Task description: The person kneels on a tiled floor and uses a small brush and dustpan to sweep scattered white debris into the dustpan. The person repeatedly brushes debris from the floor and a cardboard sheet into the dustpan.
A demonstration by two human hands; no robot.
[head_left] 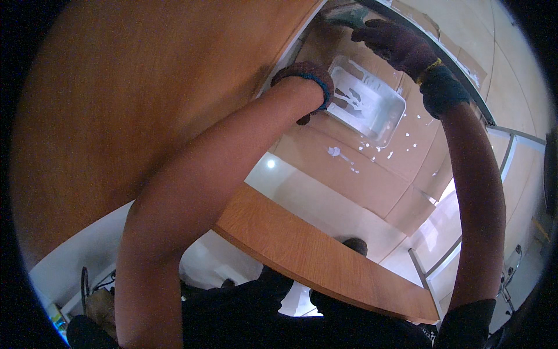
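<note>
A dark knitted glove with a yellow-edged cuff covers my right hand, at the upper right beside a dark metal edge. Its fingers are curled at a greyish-green thing whose kind I cannot make out. My left hand, in a brown knitted glove, is beside the wooden panel, near a paint tray. My wrist hides most of its fingers, so its grip does not show. The paint tray is shallow and rectangular, smeared with white paint, and lies below and between my hands.
Cardboard covers the floor under the tray, spotted with white paint. A large wooden panel fills the left side. A narrower wooden board crosses in front of my body. Light metal bars stand at the right.
</note>
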